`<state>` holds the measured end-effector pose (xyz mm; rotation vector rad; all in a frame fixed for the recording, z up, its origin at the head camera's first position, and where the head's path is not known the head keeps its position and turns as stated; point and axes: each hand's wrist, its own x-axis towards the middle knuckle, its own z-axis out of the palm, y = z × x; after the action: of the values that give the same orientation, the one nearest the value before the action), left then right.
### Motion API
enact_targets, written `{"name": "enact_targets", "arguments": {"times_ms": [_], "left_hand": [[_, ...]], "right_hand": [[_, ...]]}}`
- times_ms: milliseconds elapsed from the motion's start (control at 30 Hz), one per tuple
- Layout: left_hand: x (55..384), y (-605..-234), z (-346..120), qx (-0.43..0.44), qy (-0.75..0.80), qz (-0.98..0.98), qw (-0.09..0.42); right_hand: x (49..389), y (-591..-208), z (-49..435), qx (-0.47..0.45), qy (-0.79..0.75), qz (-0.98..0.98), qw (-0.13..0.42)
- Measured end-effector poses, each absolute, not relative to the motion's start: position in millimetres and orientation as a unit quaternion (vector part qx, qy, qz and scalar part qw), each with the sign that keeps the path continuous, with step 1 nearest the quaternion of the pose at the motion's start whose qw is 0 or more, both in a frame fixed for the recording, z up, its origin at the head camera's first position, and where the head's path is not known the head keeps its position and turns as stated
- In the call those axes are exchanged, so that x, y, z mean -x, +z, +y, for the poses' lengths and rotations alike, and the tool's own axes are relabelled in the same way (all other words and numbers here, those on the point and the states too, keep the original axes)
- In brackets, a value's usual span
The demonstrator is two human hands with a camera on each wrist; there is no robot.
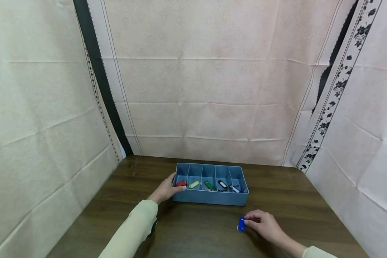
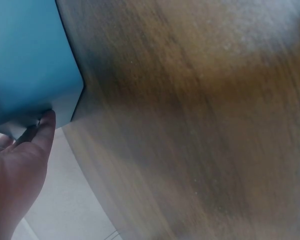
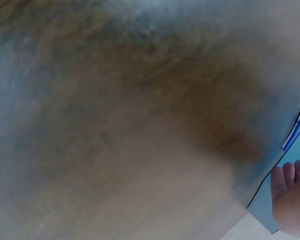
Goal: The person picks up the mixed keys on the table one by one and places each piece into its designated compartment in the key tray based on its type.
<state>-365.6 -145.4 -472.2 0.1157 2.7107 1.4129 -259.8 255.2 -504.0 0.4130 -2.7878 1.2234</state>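
A blue five-slot organizer box (image 1: 209, 197) stands on the brown table. At its left end my left hand (image 1: 166, 189) grips it, thumb at the front left corner; the left wrist view shows fingers against the end wall of the box (image 2: 35, 60). Nearer and to the right, my right hand (image 1: 262, 224) pinches a blue key tag (image 1: 241, 225) between thumb and fingers, low over the tabletop. In the slots, left to right, lie a red tag (image 1: 181, 183), a yellow one (image 1: 194, 184), a green one (image 1: 209, 185), a black-edged one (image 1: 223, 185) and a white-and-dark one (image 1: 235, 189).
Wood-grain table (image 1: 196, 229) spreads in front of the box and to both sides. Pale cloth (image 1: 206, 107) hangs behind the table, with more cloth along the left (image 1: 35, 143) and right (image 1: 358, 150).
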Motion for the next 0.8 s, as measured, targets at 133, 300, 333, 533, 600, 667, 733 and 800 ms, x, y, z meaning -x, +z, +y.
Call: {"name": "enact_targets", "arguments": {"times_ms": [133,300,333,533,600,667,733,800], "left_hand": [[366,-473,-146,-0.039,0.460,0.886,0.040],[365,-473,-145,-0.042,0.460,0.886,0.039],[365,-474,-145,-0.040,0.462,0.885,0.040],[365,-474,-144,-0.037,0.459,0.887,0.040],[365,-474,-144,-0.037,0.460,0.886,0.040],[365,-474,-144,-0.037,0.460,0.886,0.040],[365,-474,-144,-0.037,0.461,0.885,0.041],[365,-474,-144,-0.038,0.462,0.885,0.041]], "right_hand": [[258,-506,255,-0.150,0.399,-0.904,0.025],[256,-508,256,-0.171,0.400,-0.901,0.009],[256,-509,256,-0.176,0.398,-0.900,0.008],[254,-511,255,-0.201,0.376,-0.905,0.011],[254,-513,255,-0.205,0.365,-0.908,0.012],[254,-514,254,-0.207,0.358,-0.910,0.015],[254,-515,253,-0.213,0.350,-0.912,0.023],[254,-516,252,-0.220,0.343,-0.913,0.035]]}}
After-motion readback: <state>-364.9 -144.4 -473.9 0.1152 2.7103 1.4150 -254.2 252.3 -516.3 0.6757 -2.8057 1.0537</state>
